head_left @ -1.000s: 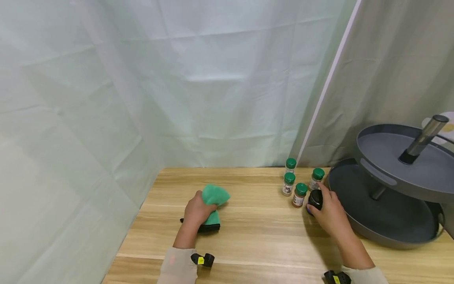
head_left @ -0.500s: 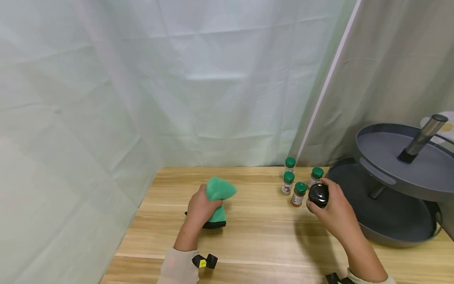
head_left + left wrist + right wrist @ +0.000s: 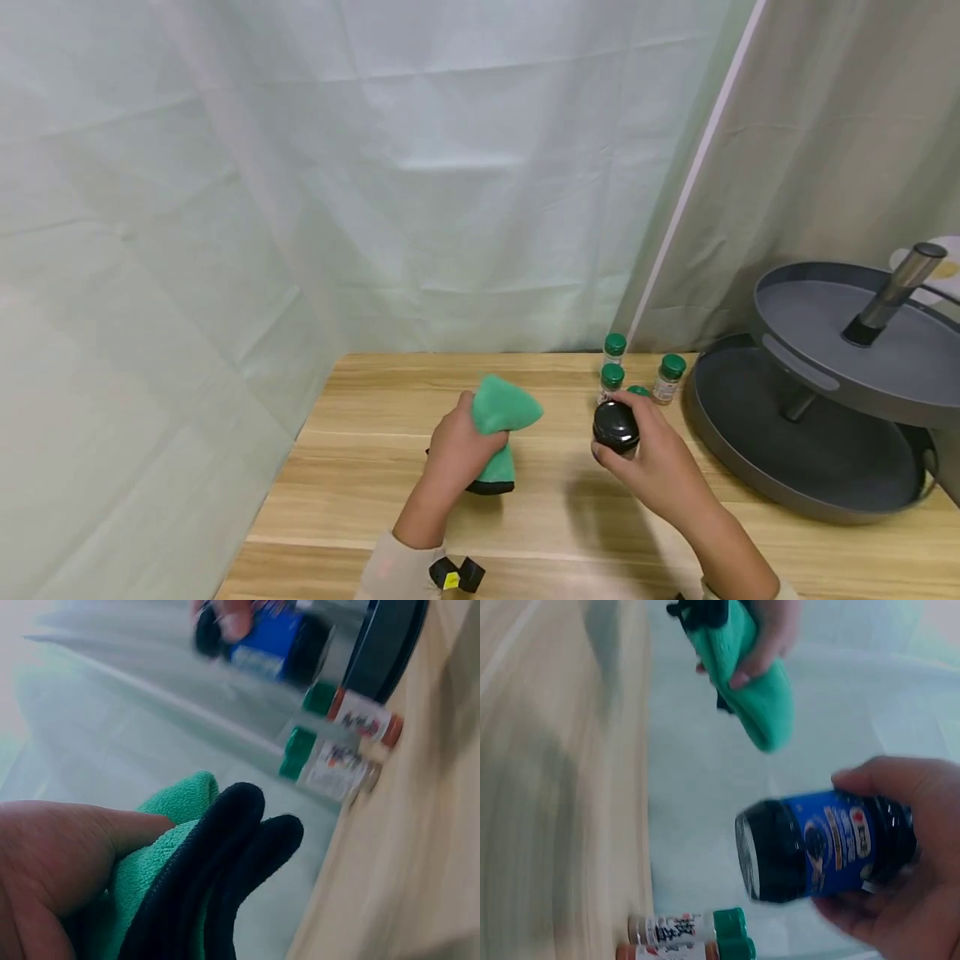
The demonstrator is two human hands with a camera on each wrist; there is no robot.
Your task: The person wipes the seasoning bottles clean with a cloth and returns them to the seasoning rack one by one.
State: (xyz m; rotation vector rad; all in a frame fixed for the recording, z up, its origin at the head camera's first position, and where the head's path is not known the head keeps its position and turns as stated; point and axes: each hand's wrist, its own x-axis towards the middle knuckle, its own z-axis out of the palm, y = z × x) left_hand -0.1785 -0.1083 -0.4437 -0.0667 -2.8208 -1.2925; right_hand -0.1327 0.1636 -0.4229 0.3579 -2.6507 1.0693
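A folded green cloth [image 3: 501, 407] with black edging is gripped in my left hand [image 3: 459, 446], above the table. In the left wrist view the black edges [image 3: 225, 847] of the cloth stick out past the thumb. My right hand [image 3: 660, 462] holds a dark jar [image 3: 617, 427] by its upper part, lifted off the wood. A blue label [image 3: 836, 844] with printing shows on the jar in the right wrist view. Several small green-capped spice bottles, one of them a bottle [image 3: 669, 379] at the right, stand just behind the jar; one is mostly hidden by it.
A two-tier dark grey round tray [image 3: 780, 492] with a metal post [image 3: 896, 292] stands at the right of the wooden table [image 3: 360, 400]. Pale curtains [image 3: 465, 208] hang behind and to the left.
My right hand has raised the jar from beside the spice bottles and carried it left. The left hand has moved right with the cloth, lifting it off the table.
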